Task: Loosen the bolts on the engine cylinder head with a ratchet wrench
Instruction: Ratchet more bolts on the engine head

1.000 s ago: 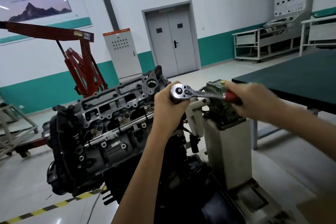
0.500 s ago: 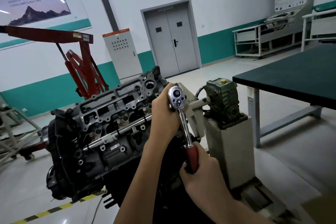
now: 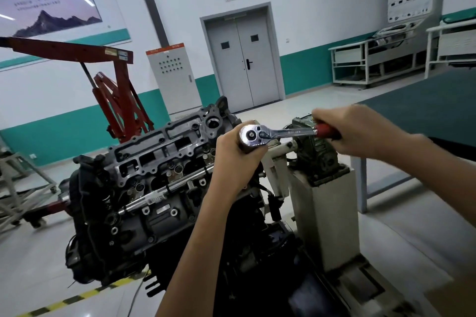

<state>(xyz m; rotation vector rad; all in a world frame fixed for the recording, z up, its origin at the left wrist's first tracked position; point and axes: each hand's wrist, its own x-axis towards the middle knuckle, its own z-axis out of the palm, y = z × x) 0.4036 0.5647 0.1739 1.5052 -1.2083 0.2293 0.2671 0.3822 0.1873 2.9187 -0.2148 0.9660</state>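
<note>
The engine cylinder head [image 3: 154, 162] sits tilted on a stand, its bolt holes and cam bores facing me. A chrome ratchet wrench [image 3: 278, 133] with a red grip lies roughly level at the head's right end. My left hand [image 3: 237, 154] is wrapped around the wrench's round head and the socket below it, hiding the bolt. My right hand [image 3: 355, 131] grips the red handle, out to the right of the engine.
A green gearbox [image 3: 319, 154] on a grey pedestal [image 3: 327, 219] stands right under the wrench handle. A dark green table [image 3: 425, 105] is at the right. A red engine hoist [image 3: 116, 100] stands behind the engine. Yellow-black floor tape [image 3: 85, 296] runs at lower left.
The wrench handle swung from pointing down toward me up to level on the right, as it was a second ago. My right hand moved with it; my left hand stayed on the wrench head.
</note>
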